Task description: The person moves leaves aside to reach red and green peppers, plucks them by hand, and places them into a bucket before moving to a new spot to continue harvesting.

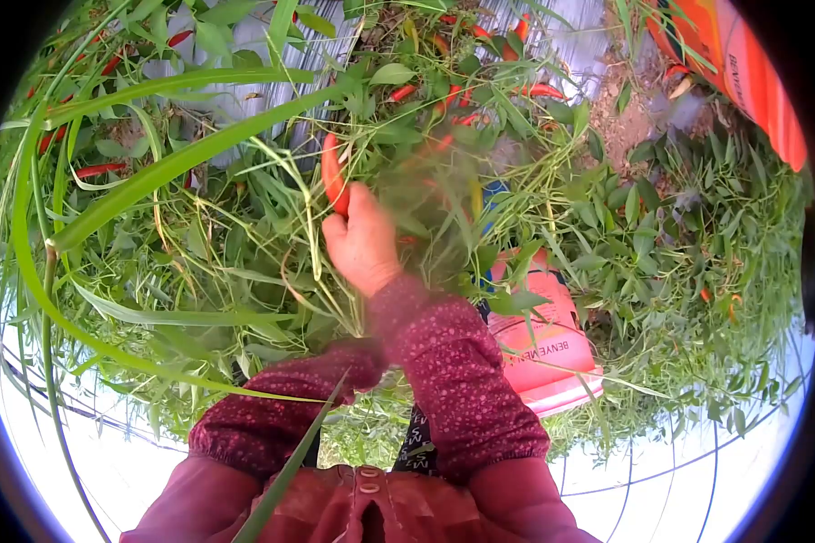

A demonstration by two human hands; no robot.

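Note:
A long red chili pepper [332, 172] stands nearly upright at the fingers of my right hand [364, 240], which is closed on its lower end. Green stems and leaves surround that hand, and a light green stalk runs down just to its left. The dark red dotted sleeve of my left arm [285, 398] reaches in below and ends near the right forearm. My left hand itself is hidden behind the right sleeve and the leaves. More red peppers [541, 90] hang among the plants beyond my right hand.
A pink bucket [548, 339] lies tilted among the plants, right of my right forearm. At the upper right is an orange-red container [743, 77]. Long grass blades [167, 172] cross the left side close to the camera. Silvery plastic sheeting [552, 36] shows between plants at the top.

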